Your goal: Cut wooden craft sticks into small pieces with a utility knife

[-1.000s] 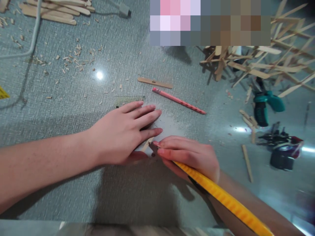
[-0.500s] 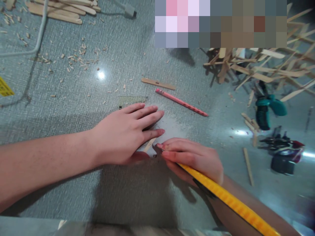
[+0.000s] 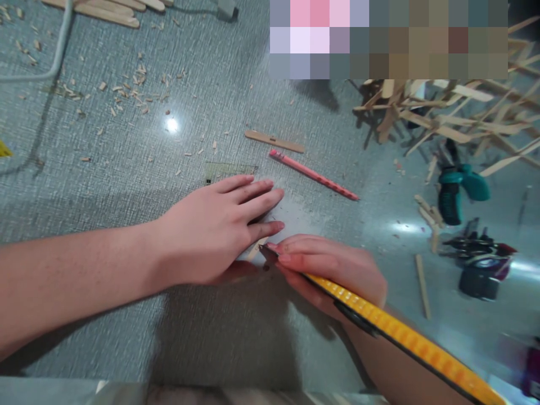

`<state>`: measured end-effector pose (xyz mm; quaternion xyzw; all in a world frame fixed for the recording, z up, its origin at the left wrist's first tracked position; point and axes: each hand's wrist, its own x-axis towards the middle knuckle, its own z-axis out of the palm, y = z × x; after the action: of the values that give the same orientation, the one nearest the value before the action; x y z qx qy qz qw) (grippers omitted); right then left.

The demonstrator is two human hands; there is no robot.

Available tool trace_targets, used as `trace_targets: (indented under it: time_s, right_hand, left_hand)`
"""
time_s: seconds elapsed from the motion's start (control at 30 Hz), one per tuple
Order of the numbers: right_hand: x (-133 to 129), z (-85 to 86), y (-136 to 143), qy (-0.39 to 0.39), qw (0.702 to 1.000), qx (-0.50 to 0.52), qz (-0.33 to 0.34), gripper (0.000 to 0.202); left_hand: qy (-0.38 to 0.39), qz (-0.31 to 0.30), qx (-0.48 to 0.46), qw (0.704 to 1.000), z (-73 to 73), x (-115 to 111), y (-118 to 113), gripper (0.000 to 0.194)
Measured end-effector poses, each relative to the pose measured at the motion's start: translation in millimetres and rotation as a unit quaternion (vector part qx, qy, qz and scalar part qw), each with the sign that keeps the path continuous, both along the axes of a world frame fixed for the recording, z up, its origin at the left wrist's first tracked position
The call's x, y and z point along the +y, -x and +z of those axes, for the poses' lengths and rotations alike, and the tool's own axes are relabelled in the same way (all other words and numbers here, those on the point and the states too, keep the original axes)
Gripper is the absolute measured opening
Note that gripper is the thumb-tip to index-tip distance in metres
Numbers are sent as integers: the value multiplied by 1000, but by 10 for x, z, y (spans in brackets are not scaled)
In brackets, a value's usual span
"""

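My left hand [image 3: 223,228] lies flat, palm down, its fingers stretched out, pressing near a thin wooden craft stick [image 3: 256,248]. Most of that stick is hidden under the hand; a short piece shows between thumb and forefinger. Gripped in my right hand [image 3: 333,267] is a yellow utility knife [image 3: 392,323], its blade [image 3: 267,254] at the stick. Beyond the left fingertips lie a clear ruler [image 3: 230,168], partly covered, a pink pencil [image 3: 316,175] and a craft stick with a dark mark [image 3: 274,141].
A tangled craft-stick structure [image 3: 455,115] stands at the upper right. Teal-handled pliers [image 3: 450,194] and a dark tool [image 3: 481,281] lie below it. Wood chips [image 3: 135,87], a white cable [image 3: 63,45] and a stack of craft sticks [image 3: 112,14] are at the upper left.
The view has shifted slightly. The knife blade has moved a little and covers more of the stick. The left hand stays flat in place.
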<state>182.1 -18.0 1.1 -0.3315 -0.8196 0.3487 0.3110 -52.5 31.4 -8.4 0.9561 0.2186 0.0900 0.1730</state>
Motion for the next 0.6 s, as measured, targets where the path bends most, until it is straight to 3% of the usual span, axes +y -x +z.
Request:
trace_targets:
  time_s: [0.3, 0.6]
  right_hand:
    - [-6, 35, 37, -44, 998, -36, 4, 20]
    - [-45, 49, 31, -46, 997, -58, -2, 25]
  left_hand:
    - [15, -10, -5, 1000, 4, 29, -12, 69]
    - [40, 3, 5, 999, 0, 23, 4, 65]
